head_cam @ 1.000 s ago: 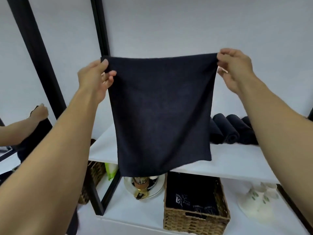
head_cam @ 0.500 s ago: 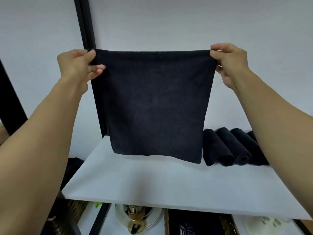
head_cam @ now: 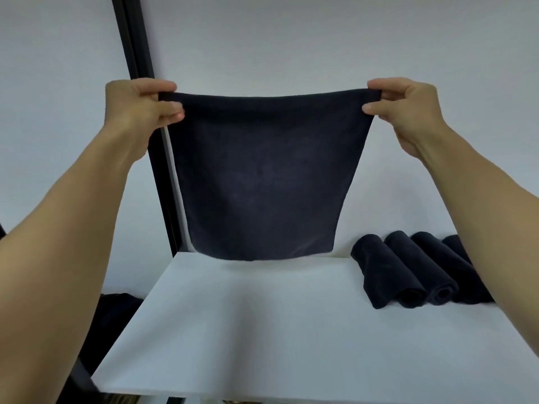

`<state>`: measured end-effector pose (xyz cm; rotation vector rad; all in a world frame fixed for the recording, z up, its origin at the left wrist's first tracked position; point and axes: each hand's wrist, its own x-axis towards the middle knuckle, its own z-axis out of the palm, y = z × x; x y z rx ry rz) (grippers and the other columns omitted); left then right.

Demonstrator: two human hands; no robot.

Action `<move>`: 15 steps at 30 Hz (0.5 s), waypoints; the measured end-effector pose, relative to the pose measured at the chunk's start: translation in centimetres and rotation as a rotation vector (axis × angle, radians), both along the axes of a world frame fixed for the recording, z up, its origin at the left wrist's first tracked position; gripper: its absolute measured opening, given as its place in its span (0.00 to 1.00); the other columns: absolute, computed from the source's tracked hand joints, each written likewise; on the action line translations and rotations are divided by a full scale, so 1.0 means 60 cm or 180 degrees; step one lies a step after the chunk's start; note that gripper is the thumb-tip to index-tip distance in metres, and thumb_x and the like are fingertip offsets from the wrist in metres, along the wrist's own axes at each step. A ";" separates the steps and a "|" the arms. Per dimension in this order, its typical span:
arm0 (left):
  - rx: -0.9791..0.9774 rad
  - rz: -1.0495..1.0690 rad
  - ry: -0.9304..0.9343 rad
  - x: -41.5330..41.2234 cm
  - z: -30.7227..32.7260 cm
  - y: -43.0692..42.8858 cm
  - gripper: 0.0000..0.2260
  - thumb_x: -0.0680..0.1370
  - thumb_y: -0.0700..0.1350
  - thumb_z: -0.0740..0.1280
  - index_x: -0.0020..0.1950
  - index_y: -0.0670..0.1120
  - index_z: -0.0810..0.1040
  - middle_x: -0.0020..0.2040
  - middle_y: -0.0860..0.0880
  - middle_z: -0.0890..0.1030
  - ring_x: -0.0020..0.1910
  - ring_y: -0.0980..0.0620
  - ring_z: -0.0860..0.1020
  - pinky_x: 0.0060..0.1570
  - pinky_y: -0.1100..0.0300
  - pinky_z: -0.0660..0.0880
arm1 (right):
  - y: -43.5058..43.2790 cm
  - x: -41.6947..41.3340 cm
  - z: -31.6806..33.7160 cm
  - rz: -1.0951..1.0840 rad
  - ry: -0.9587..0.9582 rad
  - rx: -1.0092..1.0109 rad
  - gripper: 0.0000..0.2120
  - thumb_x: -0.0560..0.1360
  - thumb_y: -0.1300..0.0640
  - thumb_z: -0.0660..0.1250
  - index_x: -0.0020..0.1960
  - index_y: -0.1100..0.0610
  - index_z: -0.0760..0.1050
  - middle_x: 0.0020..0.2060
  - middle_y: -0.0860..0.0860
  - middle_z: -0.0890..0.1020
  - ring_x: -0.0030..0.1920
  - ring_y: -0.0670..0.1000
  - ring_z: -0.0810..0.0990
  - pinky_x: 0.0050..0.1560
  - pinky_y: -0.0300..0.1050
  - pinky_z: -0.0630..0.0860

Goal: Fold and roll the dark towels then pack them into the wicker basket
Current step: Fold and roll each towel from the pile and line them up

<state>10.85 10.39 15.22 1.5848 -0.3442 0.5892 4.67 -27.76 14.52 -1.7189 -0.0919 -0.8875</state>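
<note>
We hold dark towel (head_cam: 262,182) stretched above white shelf (head_cam: 262,330): left hand (head_cam: 140,107) pinching its top left corner, right hand (head_cam: 408,107) pinching top right. Rolled towels (head_cam: 414,275) lie far right on shelf.

I see a dark navy terry-cloth towel (head_cam: 264,182) hanging flat and square in the air, stretched taut along its top edge, its bottom hem just above the back of a white shelf. To its right lie four rolled dark navy towels (head_cam: 414,272), side by side and touching, angled on that shelf.
</note>
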 end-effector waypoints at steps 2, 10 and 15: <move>0.0539 0.0325 -0.0110 0.015 -0.004 0.003 0.15 0.73 0.32 0.73 0.59 0.40 0.81 0.51 0.43 0.79 0.43 0.47 0.84 0.47 0.62 0.81 | -0.005 0.014 -0.003 -0.0498 -0.0007 -0.0588 0.15 0.69 0.63 0.75 0.55 0.55 0.83 0.46 0.49 0.84 0.46 0.43 0.81 0.50 0.34 0.78; 0.1657 0.1180 -0.0391 0.083 -0.029 -0.017 0.08 0.75 0.44 0.74 0.49 0.41 0.82 0.39 0.44 0.79 0.28 0.52 0.78 0.37 0.60 0.76 | -0.018 0.101 -0.017 -0.1425 0.0284 -0.1752 0.08 0.75 0.56 0.70 0.53 0.57 0.83 0.52 0.51 0.83 0.48 0.46 0.76 0.50 0.37 0.68; 0.1171 0.0951 -0.0429 0.086 -0.020 -0.027 0.08 0.74 0.44 0.74 0.49 0.42 0.79 0.33 0.48 0.78 0.24 0.57 0.79 0.28 0.61 0.77 | -0.017 0.102 -0.005 -0.1297 0.0077 -0.1116 0.08 0.75 0.59 0.68 0.53 0.56 0.80 0.47 0.47 0.82 0.46 0.43 0.77 0.50 0.33 0.74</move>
